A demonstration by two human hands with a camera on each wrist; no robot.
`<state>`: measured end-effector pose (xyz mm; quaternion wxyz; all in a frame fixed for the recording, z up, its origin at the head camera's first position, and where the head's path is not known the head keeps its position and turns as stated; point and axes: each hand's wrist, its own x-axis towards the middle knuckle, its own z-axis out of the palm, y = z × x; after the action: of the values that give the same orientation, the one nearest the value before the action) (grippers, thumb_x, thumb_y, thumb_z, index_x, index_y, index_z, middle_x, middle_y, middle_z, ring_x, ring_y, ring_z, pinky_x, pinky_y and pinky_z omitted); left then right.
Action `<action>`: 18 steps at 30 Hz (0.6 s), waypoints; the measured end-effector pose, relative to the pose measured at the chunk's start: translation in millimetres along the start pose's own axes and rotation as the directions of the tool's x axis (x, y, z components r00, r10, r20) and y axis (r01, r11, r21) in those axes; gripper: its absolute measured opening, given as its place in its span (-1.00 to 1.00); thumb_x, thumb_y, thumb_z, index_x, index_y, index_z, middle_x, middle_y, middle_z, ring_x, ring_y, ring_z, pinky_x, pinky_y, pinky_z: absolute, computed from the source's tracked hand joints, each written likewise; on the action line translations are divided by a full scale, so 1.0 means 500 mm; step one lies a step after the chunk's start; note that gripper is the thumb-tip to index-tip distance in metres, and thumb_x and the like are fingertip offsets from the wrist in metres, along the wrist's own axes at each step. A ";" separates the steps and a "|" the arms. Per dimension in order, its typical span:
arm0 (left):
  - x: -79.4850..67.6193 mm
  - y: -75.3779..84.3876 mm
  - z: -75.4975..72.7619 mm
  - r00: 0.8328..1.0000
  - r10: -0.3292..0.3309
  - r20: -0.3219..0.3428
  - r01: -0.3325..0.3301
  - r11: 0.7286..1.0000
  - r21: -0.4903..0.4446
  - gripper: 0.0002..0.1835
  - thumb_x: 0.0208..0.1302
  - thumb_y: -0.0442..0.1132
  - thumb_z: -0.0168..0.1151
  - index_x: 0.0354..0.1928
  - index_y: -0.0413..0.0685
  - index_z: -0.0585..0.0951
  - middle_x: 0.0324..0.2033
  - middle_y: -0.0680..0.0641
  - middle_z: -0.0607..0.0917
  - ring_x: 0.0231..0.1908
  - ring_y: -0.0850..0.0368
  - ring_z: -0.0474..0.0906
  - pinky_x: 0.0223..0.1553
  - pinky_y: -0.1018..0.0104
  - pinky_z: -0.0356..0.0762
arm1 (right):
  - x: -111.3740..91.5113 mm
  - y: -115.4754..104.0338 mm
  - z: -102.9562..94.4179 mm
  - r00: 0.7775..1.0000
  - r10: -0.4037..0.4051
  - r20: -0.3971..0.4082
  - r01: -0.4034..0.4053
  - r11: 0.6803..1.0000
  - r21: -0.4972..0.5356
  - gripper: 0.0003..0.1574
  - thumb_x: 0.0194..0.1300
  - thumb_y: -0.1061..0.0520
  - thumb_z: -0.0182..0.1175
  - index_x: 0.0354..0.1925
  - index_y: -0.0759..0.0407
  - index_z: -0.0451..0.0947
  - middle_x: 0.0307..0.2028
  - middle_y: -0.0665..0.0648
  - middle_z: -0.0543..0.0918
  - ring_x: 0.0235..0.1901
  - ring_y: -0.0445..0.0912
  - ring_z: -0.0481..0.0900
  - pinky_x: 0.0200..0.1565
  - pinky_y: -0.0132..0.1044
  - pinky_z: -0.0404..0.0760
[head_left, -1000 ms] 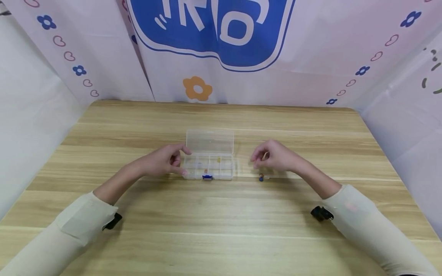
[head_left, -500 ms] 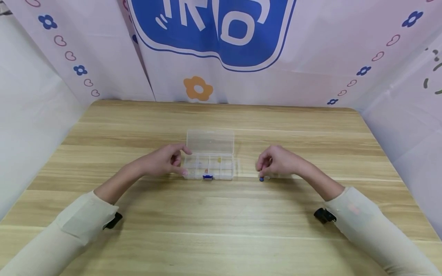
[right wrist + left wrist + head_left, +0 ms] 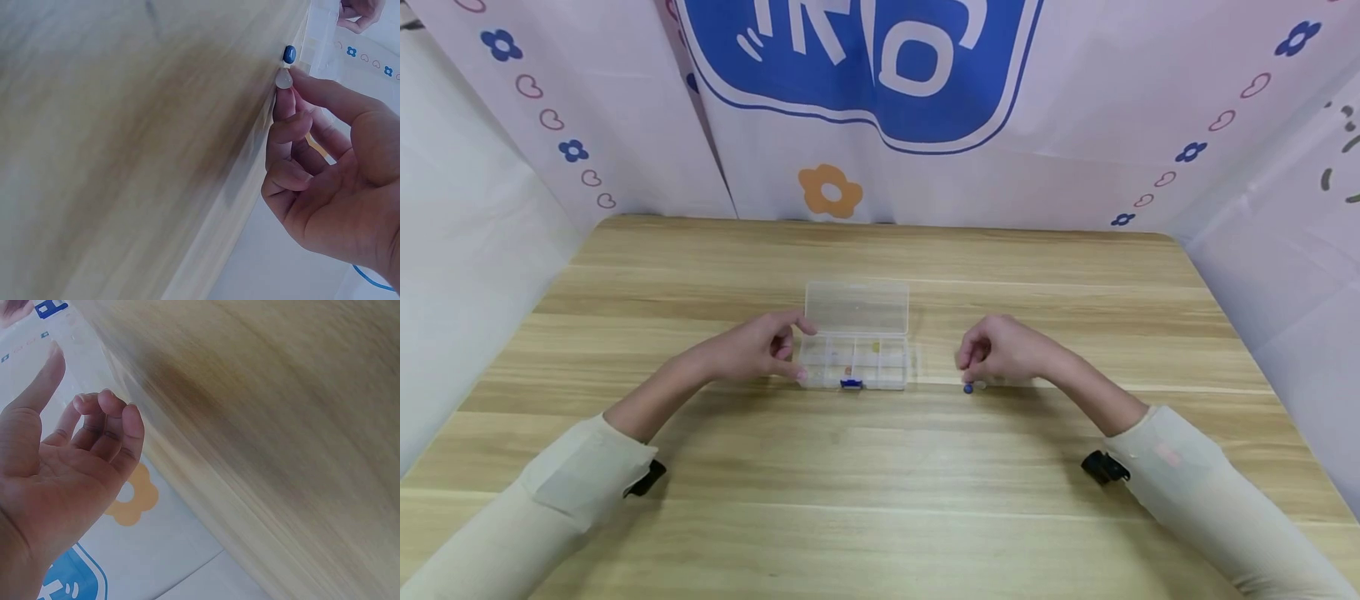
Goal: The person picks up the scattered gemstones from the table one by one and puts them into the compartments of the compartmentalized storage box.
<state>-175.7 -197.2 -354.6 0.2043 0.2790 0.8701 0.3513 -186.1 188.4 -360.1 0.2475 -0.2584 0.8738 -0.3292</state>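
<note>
A clear plastic compartment box (image 3: 891, 379) with a blue latch lies with its lid raised at the back. My left hand (image 3: 748, 350) holds its left end, thumb at the front corner and index finger by the hinge. My right hand (image 3: 1003, 350) is down on the table right of the box, thumb and index fingertips together where a small brown bead lay; the bead is now hidden by them. A dark blue bead (image 3: 289, 54) lies beside the fingertips. A whitish drop-shaped bead (image 3: 284, 78) overlaps them in the right wrist view; whether they touch it, I cannot tell.
Inside the box are a yellow piece (image 3: 876, 347) and a reddish piece (image 3: 848, 371), in separate compartments. The wooden table (image 3: 880, 492) ends at a white printed cloth (image 3: 760, 167) behind. Cloth also hangs at both sides.
The right hand has come down and slightly rightward onto the beads, and its fingertips have closed over the brown one. The left hand stays at the box.
</note>
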 end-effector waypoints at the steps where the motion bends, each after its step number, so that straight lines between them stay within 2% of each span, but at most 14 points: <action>1: 0.000 0.000 0.000 1.000 0.001 0.000 -0.001 1.000 0.000 -0.39 0.27 -0.31 0.49 0.24 -0.46 0.45 -0.60 0.04 0.38 -0.54 0.21 0.25 -0.42 0.36 0.29 | 0.000 0.000 0.000 1.000 0.007 -0.002 -0.007 1.000 -0.002 -0.91 0.25 0.34 0.45 -0.30 0.25 0.70 -0.39 0.06 0.71 -0.35 -0.13 0.62 -0.24 -0.29 0.61; 8: 0.000 0.003 -0.001 1.000 0.000 0.000 0.000 1.000 0.005 -0.41 0.26 -0.32 0.50 0.22 -0.44 0.46 -0.60 0.04 0.38 -0.54 0.21 0.25 -0.42 0.36 0.29 | -0.001 0.001 0.000 1.000 0.018 -0.012 -0.018 1.000 -0.020 -0.89 0.24 0.34 0.45 -0.31 0.21 0.70 -0.39 0.03 0.70 -0.35 -0.14 0.62 -0.23 -0.27 0.61; 18: -0.001 0.004 0.000 1.000 0.000 -0.001 0.000 1.000 0.005 -0.40 0.26 -0.32 0.50 0.23 -0.46 0.46 -0.60 0.04 0.38 -0.54 0.21 0.25 -0.42 0.36 0.28 | 0.002 0.008 -0.002 0.998 -0.067 -0.005 0.067 0.997 -0.046 -0.97 0.33 0.34 0.38 -0.24 0.28 0.73 -0.31 0.06 0.74 -0.29 -0.14 0.63 -0.13 -0.23 0.63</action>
<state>-174.8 -196.2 -353.0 0.2030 0.2790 0.8711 0.3495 -188.4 190.9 -362.6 0.2276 -0.2923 0.8727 -0.3180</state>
